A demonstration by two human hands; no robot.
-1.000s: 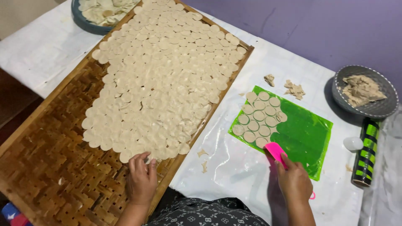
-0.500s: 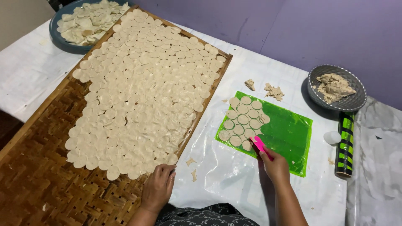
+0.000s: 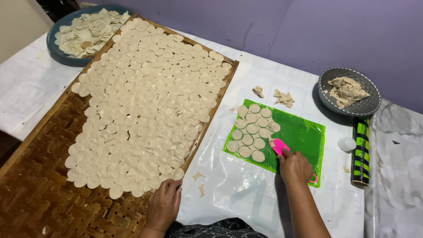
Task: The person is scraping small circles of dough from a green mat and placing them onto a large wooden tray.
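My right hand [image 3: 295, 167] is closed round a pink scraper [image 3: 279, 146], blade down on the green mat [image 3: 304, 136] beside the cut dough rounds [image 3: 252, 132], low angle so it can slide under them. My left hand [image 3: 164, 205] lies flat, fingers loose, gripping nothing, on the woven bamboo tray [image 3: 48, 207] left of the mat, likely to steady it. Tray is rough basket-weave, covered in thin, pale, overlapping discs [image 3: 145, 105]. Mat is glossy plastic. Right of the mat: a striped rolling pin [image 3: 361, 152], grey bowl [image 3: 350, 93] of lumpy dough scraps.
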